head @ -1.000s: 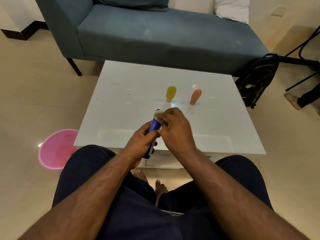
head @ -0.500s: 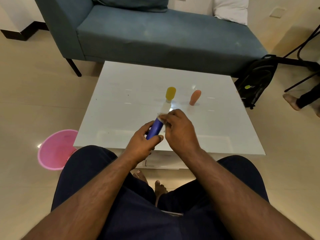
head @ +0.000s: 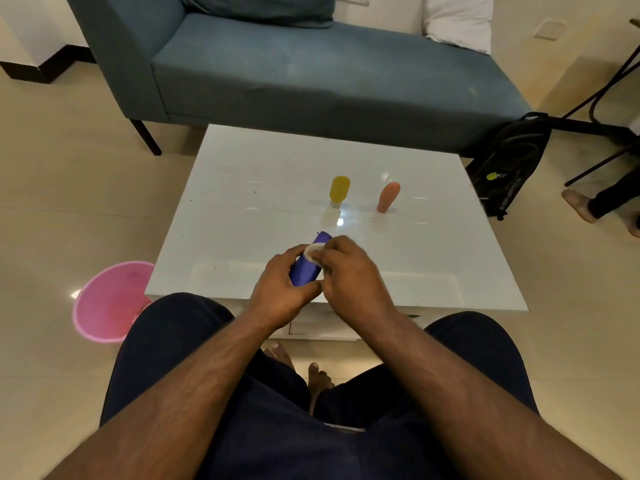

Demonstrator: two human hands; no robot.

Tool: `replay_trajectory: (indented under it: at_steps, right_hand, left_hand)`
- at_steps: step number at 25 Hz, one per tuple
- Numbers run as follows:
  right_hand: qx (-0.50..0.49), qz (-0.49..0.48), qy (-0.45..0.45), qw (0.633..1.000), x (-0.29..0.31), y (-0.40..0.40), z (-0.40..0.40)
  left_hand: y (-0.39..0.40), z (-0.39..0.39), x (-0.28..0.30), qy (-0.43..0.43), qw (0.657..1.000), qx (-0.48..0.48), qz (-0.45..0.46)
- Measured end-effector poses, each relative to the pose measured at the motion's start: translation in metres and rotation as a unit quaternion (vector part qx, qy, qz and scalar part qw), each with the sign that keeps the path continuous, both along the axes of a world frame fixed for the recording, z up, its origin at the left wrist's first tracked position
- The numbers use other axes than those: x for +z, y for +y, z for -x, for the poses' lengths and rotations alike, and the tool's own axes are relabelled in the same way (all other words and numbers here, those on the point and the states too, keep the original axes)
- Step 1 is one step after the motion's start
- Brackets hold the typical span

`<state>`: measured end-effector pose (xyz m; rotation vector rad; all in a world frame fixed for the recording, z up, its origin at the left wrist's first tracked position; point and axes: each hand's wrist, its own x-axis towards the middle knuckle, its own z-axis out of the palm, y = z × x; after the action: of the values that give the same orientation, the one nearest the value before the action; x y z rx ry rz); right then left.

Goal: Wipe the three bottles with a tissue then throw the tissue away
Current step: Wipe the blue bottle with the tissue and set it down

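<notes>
My left hand [head: 282, 284] grips a blue bottle [head: 306, 266] over the near edge of the white table [head: 263, 188], the bottle tilted with its top pointing away from me. My right hand [head: 349, 271] pinches a small white tissue [head: 313, 252] against the bottle's upper side. A yellow bottle [head: 339, 190] and an orange bottle [head: 388, 197] stand upright near the table's middle, side by side and apart from both hands.
A pink bin [head: 107, 301] sits on the floor left of the table. A blue sofa [head: 311, 74] lies behind the table. A black backpack [head: 509, 164] and another person's foot [head: 576, 204] are at the right.
The tissue in my right hand has slid down along the blue bottle, toward my left hand. More of the bottle's far end now shows beyond the hands.
</notes>
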<state>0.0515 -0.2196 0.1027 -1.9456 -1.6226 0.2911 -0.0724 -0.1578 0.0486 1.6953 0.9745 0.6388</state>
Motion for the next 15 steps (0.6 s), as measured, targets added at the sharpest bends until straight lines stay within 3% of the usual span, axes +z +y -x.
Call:
replay_trajectory:
  at_steps: [4,8,12,15]
  right_hand:
    - [-0.063,0.021,0.082,0.994,-0.001,0.004,-0.005]
    - [-0.002,0.006,-0.031,0.999,-0.005,-0.003,-0.005]
    - [-0.074,0.0,0.04,0.996,-0.001,0.006,-0.007]
    - [-0.015,0.015,0.014,1.0,-0.007,-0.004,0.003]
  left_hand:
    - [0.0,-0.002,-0.005,0.025,1.0,-0.008,0.002]
    - [-0.001,-0.001,-0.005,0.021,1.0,-0.019,-0.001]
    - [-0.005,-0.005,0.001,-0.001,0.998,-0.016,0.066]
    - [-0.003,-0.001,0.002,-0.027,0.992,-0.02,0.118]
